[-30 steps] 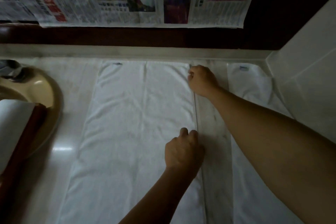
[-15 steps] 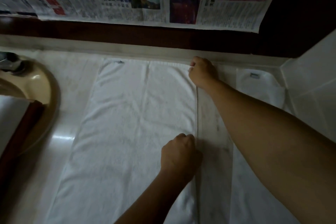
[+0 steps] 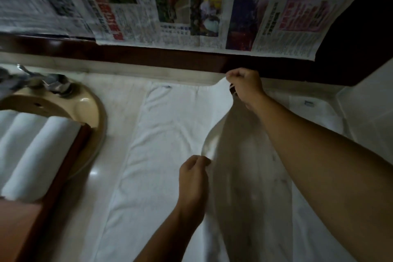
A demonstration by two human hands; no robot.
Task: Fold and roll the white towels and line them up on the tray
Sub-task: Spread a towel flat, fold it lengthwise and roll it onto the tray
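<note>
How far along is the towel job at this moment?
Done: rolled towels already lie side by side on the tray. In hand: the left hand and right hand pinch the right edge of the flat towel, lifting it. Left: rolling it, plus another towel at right.

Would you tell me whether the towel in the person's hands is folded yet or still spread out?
Mid-fold: the towel lies mostly flat, right edge lifted by both hands.

Plain white towel point(image 3: 170, 134), beige sink point(image 3: 89, 104)

bare counter point(image 3: 119, 100) left of towel point(image 3: 161, 155), sink point(image 3: 85, 104) and tray point(image 3: 70, 151) beyond
</note>
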